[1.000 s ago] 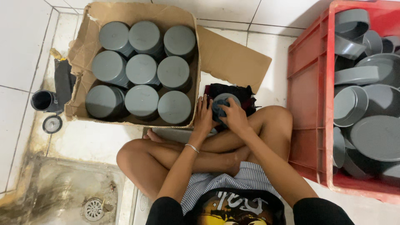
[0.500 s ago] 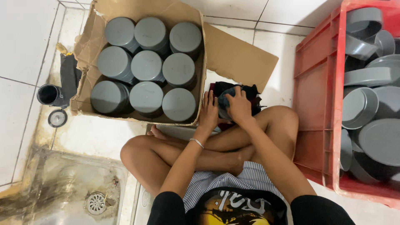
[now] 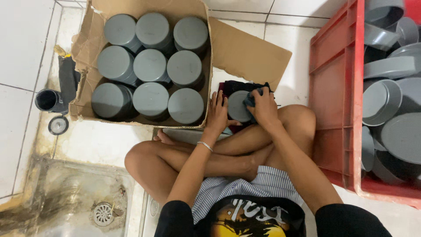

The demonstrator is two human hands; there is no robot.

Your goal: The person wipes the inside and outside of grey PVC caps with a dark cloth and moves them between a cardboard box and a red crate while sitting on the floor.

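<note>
Grey plastic cap sits in front of your crossed legs, on a dark cloth laid on the tiled floor, just right of the cardboard box.

Left hand: fingers spread flat against the cap's left edge, steadying it, not closed round it. Right hand: fingers curled shut on a small dark-blue rag, pressed to the cap's right side.

Change against the earlier frames: your hands sat higher over the cap and covered most of it; now the round top face shows almost whole and the rag has gone to the right rim. Judgement: the wiping has worked from the face out to the edge, so this piece looks close to done.

Box holds nine like caps, three rows of three, tops up. Red crate at your right holds a loose heap of grey fittings. Floor drain lower left.
</note>
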